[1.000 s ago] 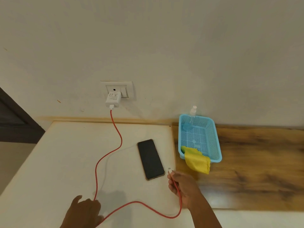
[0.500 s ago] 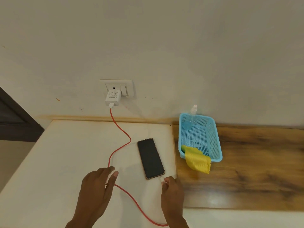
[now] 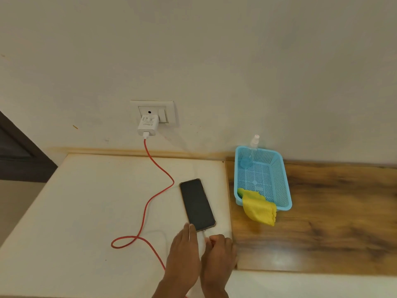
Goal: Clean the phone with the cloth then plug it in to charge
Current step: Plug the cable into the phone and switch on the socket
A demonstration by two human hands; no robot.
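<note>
- The phone lies face up on the white table, cloth draped over the basket rim.
- The left hand rests flat, fingers extended, steadying the phone's near edge.
- The right hand pinches the plug at the port; charging step, needing a straight push in.

my left hand steadies the phone; right hand pinches the red cable's white plug at its port
</note>
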